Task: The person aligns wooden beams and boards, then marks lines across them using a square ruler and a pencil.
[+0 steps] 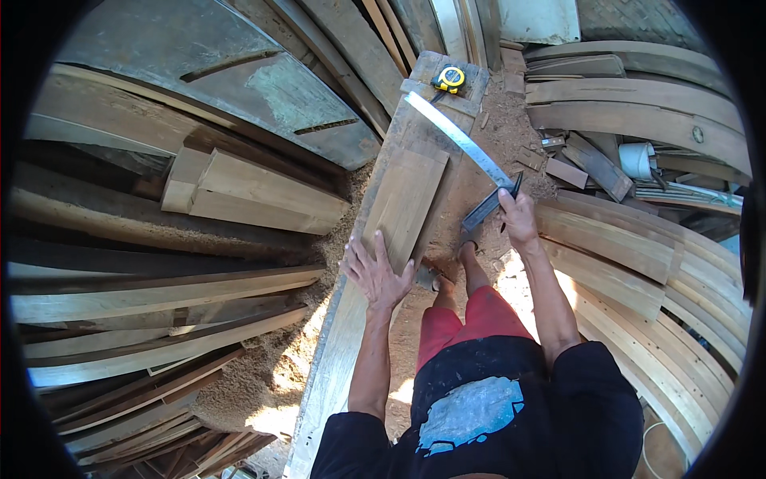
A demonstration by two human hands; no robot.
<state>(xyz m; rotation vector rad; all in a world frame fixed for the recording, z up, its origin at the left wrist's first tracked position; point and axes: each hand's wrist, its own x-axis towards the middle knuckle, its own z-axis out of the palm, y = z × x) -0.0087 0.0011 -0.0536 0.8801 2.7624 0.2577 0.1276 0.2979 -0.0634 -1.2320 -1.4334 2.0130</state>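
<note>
My left hand (379, 271) lies with its fingers spread on the near end of a smooth brown board (408, 188). The board rests lengthwise on a long, narrow wooden bench (339, 359). Off the bench's right side, my right hand (520, 219) is closed around a try square (461, 137), where its long bright blade meets the dark stock. The blade points up and left toward the bench's far end, apart from the board. A thin dark pointed piece sticks out by my right fingers; its kind is unclear. A yellow and black tape measure (450, 79) sits at the bench's far end.
Long planks (167, 307) are stacked on the left, close to the bench. More boards (622, 239) lie on the right, beyond a white cup-like container (636, 160) and wood offcuts (594, 164). Sawdust (247, 383) covers the ground around the bench.
</note>
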